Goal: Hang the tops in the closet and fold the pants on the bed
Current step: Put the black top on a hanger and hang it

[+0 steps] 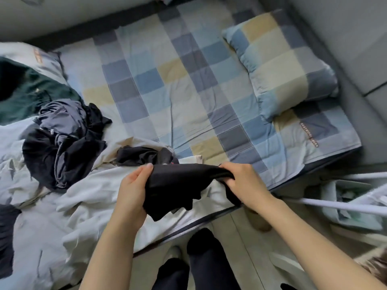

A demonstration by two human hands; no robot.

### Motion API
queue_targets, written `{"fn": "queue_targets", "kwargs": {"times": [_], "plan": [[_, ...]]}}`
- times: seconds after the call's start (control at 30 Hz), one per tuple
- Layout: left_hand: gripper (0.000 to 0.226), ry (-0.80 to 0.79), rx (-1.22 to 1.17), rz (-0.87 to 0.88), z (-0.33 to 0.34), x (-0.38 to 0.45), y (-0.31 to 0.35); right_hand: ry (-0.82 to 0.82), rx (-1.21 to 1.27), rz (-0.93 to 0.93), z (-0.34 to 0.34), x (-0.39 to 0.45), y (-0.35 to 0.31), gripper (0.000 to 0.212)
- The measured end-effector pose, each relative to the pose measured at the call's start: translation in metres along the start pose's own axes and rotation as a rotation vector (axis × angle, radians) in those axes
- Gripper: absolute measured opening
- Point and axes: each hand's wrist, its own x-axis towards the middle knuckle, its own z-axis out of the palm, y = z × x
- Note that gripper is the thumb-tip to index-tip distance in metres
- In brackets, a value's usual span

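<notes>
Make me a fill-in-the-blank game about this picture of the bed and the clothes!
1. Both hands, the left hand and the right hand, hold a ____ garment.
2. The pillow has a ____ pattern.
3. The pile of dark clothes lies to the ____ of the hands.

Missing words: black; checked; left

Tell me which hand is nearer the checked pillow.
Right. The right hand grips the black garment below the checked pillow; the left hand holds the garment's other end, farther left.
</notes>
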Motion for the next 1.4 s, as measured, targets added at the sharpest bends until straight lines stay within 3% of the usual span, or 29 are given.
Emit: {"fn": "queue_targets", "kwargs": {"times": [0.1, 0.2, 0.27, 0.47, 0.57, 0.63, 0.77, 0.83, 0.93, 1.07, 1.17, 1.27, 1.4], "plan": [[0.020, -0.151, -0.030, 0.036, -0.005, -0.041, 0.035, 0.195, 0.157, 0.039, -0.034, -0.027, -0.037, 0.014], [0.042, -0.309, -0.152, 0.033, -0.015, -0.086, 0.057, 0.490, 0.184, -0.017, -0.068, -0.063, -0.082, 0.018], [0.036, -0.384, -0.274, -0.016, -0.022, -0.117, 0.066, 0.630, 0.191, -0.059, -0.087, -0.090, -0.114, 0.021], [0.033, -0.678, -0.370, 0.058, -0.031, -0.202, 0.085, 0.937, 0.162, 0.012, -0.108, -0.192, -0.171, 0.020], [0.025, -0.794, -0.331, 0.100, -0.029, -0.239, 0.086, 0.973, 0.111, 0.128, -0.096, -0.246, -0.180, 0.021], [0.019, -0.875, -0.296, 0.124, -0.027, -0.265, 0.081, 0.952, 0.130, 0.111, -0.081, -0.287, -0.191, 0.028], [0.007, -0.961, -0.257, 0.143, -0.016, -0.310, 0.067, 0.869, 0.490, -0.064, -0.048, -0.368, -0.216, 0.031], [0.011, -0.967, -0.212, 0.150, -0.008, -0.330, 0.061, 0.769, 0.660, -0.034, -0.036, -0.392, -0.226, 0.028], [0.025, -0.989, -0.071, 0.213, 0.009, -0.363, 0.049, 0.735, 0.700, 0.079, -0.027, -0.418, -0.229, 0.033], [0.011, -1.101, 0.134, 0.323, 0.037, -0.413, 0.018, 0.887, 0.730, 0.153, -0.030, -0.457, -0.216, 0.021], [0.015, -1.202, 0.234, 0.339, 0.057, -0.444, -0.009, 1.019, 0.719, 0.232, -0.032, -0.501, -0.200, 0.013], [0.006, -1.385, 0.325, 0.319, 0.076, -0.476, -0.045, 1.153, 0.741, 0.287, -0.037, -0.564, -0.191, 0.029], [0.040, -1.790, 0.468, 0.323, 0.087, -0.515, -0.093, 1.255, 0.757, 0.431, -0.052, -0.634, -0.180, 0.033]]}}
